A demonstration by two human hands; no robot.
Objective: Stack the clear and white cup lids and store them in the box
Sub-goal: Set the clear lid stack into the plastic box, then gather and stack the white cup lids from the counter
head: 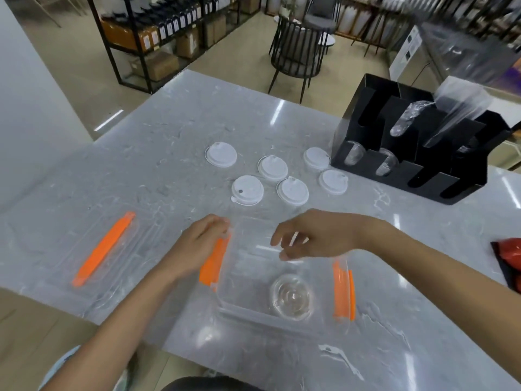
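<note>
A clear plastic box [242,309] with orange side clips stands on the marble counter in front of me. A stack of clear cup lids [291,297] sits inside it near the front. Several white lids [273,167] lie spread on the counter beyond the box. My left hand [197,246] rests on the box's left rim, fingers at the orange clip. My right hand [307,238] hovers over the box's far side, fingers apart and holding nothing.
The box's clear cover with an orange clip [103,248] lies to the left. A black organiser [408,176] with clear cups and sleeves stands at the far right. A red and black item [507,258] lies at the right edge. The counter's front edge is near me.
</note>
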